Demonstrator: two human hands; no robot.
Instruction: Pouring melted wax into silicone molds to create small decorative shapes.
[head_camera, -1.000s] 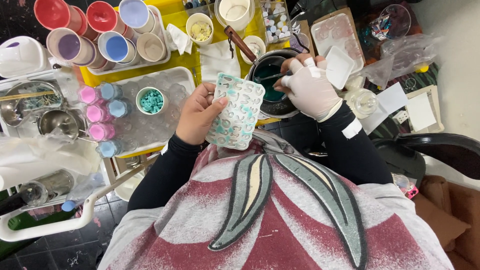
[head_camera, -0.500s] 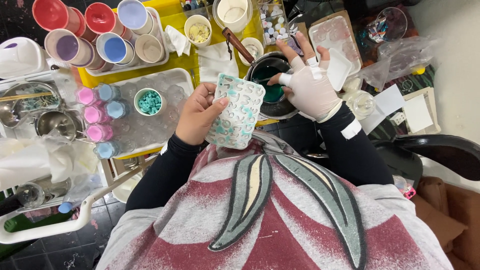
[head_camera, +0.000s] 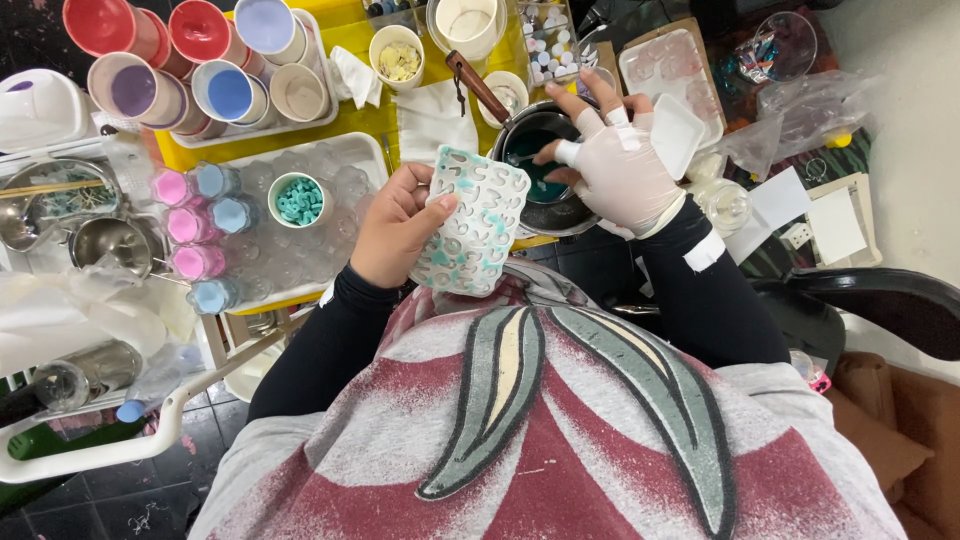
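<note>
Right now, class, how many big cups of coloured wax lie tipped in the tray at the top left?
6: two red cups and a lavender one along the back; a purple, a blue and a beige in front. More may be hidden beyond the frame.

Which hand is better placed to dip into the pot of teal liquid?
Right. The gloved right hand is already over the pot; the left hand holds the white mould.

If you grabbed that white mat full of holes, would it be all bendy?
Probably bendy: the mold looks like thin rubbery sheet, and its edges curve slightly in the left hand. Likely light too, since a one-hand grip at one edge holds it. The teal smears may make it slippery.
</note>
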